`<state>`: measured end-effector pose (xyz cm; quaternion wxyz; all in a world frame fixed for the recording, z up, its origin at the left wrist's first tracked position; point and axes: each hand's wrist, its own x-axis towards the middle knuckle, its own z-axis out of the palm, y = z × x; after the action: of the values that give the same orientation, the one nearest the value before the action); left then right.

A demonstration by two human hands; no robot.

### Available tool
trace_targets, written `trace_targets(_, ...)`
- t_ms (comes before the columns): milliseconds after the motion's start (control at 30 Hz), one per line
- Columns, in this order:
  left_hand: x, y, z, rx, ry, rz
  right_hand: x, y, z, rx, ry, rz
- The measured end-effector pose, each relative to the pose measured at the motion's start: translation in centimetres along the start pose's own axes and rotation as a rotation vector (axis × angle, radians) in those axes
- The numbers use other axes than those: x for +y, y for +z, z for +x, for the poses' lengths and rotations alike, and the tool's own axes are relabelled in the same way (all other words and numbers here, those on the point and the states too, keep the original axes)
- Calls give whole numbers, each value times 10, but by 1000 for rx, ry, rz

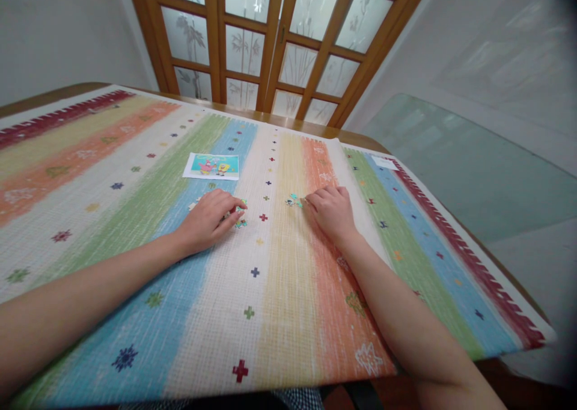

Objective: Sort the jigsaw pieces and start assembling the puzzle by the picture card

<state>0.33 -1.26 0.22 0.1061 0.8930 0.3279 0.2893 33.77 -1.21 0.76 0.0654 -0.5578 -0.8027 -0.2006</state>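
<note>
Small pieces [296, 199] beside our curled left hand [211, 216] and right hand [331, 208] seem largely unjoined; whether either grips, we can't tell.

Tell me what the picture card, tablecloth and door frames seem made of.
Picture card: likely paper or thin cardstock, printed, flat and white-edged. Tablecloth: perhaps fabric or coated plastic, mostly matte, with a fine woven-looking texture. Door frames: probably varnished wood, warm brown with a soft sheen.

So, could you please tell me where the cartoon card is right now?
In the head view, the card lies left of centre on the striped tablecloth, just beyond the left hand.
</note>
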Motion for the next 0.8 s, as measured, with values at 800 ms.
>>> trace_targets(800,-10,0,-2,-143,8,126,-17,5,0,158,171,396)
